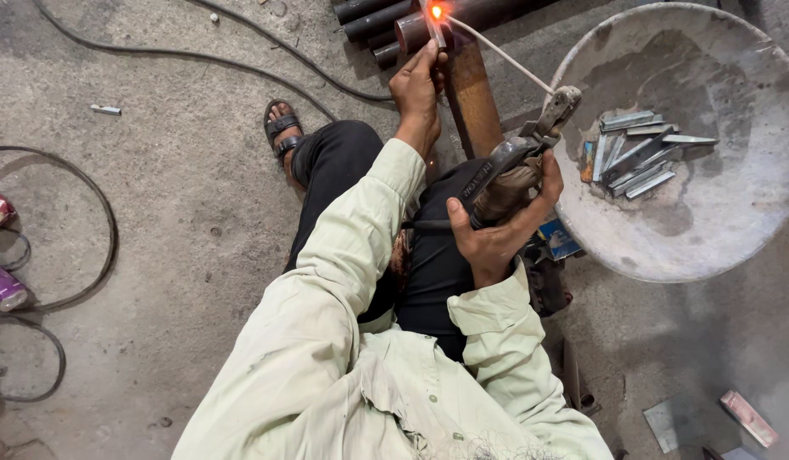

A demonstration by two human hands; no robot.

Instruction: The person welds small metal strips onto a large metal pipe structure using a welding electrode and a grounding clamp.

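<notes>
My right hand [496,226] grips a worn welding electrode holder [518,149]. A thin white rod [505,55] runs from its jaws up-left to a glowing orange spot [436,12] on a small metal piece at the end of a dark pipe [411,30]. My left hand [418,85] reaches forward and pinches that small metal piece just below the glow. I sit on the concrete floor in dark trousers and a pale shirt, one sandalled foot [282,128] out to the left.
A large round metal pan [667,247] at the right holds several short grey metal strips [637,153]. More dark pipes [369,15] lie at the top. Black cables [105,213] loop over the floor at left. A rusty flat bar [475,98] lies under the pipe.
</notes>
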